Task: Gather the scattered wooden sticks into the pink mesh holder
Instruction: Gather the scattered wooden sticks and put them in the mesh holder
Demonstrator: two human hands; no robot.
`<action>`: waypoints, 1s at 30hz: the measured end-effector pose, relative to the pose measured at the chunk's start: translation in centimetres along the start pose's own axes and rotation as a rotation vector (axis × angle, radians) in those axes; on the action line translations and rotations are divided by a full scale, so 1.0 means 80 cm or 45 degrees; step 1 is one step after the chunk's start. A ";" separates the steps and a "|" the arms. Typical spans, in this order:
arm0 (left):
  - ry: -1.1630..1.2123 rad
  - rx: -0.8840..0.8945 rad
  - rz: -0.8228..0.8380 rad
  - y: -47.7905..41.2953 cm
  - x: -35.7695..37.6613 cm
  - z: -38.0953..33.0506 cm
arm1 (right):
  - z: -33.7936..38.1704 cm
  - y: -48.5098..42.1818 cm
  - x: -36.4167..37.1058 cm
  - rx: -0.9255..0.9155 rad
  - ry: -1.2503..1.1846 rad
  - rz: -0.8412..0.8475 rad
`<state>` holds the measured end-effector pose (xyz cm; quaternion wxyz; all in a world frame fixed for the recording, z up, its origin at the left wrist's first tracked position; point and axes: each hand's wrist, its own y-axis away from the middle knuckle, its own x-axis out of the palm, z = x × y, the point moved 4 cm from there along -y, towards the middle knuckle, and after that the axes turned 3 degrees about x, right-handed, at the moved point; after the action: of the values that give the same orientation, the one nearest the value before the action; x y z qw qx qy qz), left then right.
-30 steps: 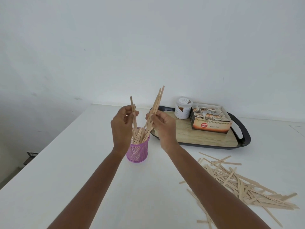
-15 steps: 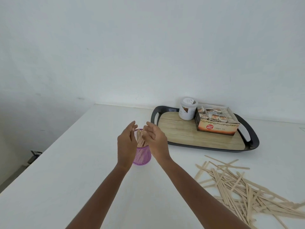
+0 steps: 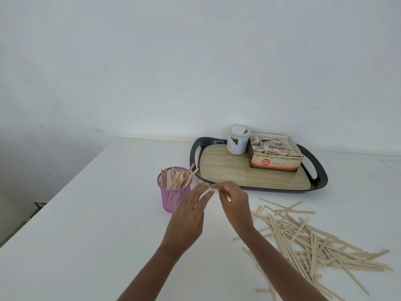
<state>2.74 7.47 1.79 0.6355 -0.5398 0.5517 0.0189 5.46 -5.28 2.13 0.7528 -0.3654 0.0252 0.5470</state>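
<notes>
Both hands, left hand (image 3: 188, 216) and right hand (image 3: 234, 200), hovered with loose, empty grips between the part-filled pink mesh holder (image 3: 173, 195) and the scattered wooden sticks (image 3: 314, 240) on the worktop (image 3: 97, 224), seemingly to fetch more

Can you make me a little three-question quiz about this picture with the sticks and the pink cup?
1. True or false: the pink mesh holder stands on the black tray with the wood-look floor.
2. Which side of the person's right hand has the pile of loose flat wooden sticks? A) left B) right
3. Fill in: the printed cardboard tea box reads "Ginger ___".

Key:
1. False. The holder stands on the white table, beside the tray.
2. B. The left hand is near the holder; both hands look empty.
3. Tea.
</notes>
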 end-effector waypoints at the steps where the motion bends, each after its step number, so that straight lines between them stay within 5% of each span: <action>1: 0.014 0.007 0.043 0.004 0.007 -0.006 | -0.008 0.006 -0.007 -0.001 0.039 0.005; 14: 0.031 -0.500 0.789 0.020 0.109 -0.038 | -0.140 0.037 -0.120 0.262 0.659 0.320; 19: -0.005 -0.571 0.888 0.001 0.126 -0.071 | -0.178 0.028 -0.149 0.409 0.976 0.569; 30: 0.057 -0.563 1.030 -0.041 0.163 -0.139 | -0.186 0.037 -0.179 0.533 1.041 0.785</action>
<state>2.28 -9.22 -3.33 0.4347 -0.4041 0.7142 0.3710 2.64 -25.00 -4.00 0.5432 -0.3663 0.5293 0.5391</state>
